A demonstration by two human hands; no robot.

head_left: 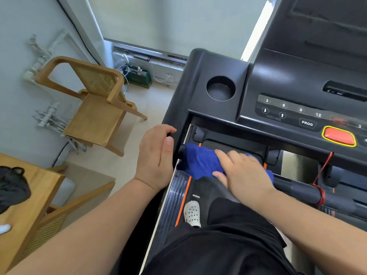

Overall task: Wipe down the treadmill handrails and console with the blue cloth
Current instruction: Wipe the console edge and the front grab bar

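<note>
Wiping the front crossbar handrail, console not yet reached.
The right hand (241, 173) is pressing the blue cloth (198, 162) around the handrail (297, 190); the left hand (156, 155) is gripping the treadmill's left upright (178, 114); next likely calls for sliding the cloth rightward.

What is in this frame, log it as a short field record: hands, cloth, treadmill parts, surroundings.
left hand: gripping the end of the left handrail, no cloth in it
right hand: pressing the blue cloth onto the crossbar
blue cloth: bunched, wrapped over the bar near its left end
console: black, untouched by either hand
cup holder: looks empty
red button: at the console's lower edge
red cord: wound around the bar at right
wooden chair: on the floor to the left
</note>
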